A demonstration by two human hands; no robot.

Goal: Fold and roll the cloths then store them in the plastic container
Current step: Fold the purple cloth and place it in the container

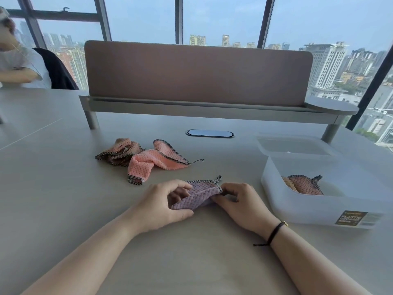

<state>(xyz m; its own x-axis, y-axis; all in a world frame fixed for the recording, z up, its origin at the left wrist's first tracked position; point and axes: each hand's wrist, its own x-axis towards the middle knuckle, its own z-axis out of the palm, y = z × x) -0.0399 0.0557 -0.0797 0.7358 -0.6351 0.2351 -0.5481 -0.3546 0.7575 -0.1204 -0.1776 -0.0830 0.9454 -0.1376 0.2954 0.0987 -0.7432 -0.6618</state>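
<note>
While two crumpled pink waffle cloths [148, 158] wait on the grey table [63, 188], a small purple waffle cloth [196, 195] is pinched by both hands, left hand [161, 206] and right hand [240, 203], ready for rolling. One rolled cloth [304, 185] is kept in the clear plastic container [319, 209].

Table [63, 188] carries two cloths [148, 159] beyond the fingers [180, 186], container [319, 207] and lid [293, 145] to their right

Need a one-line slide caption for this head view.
Both hands, left hand and right hand, roll a purple cloth beside the plastic container already holding one rolled cloth.
</note>
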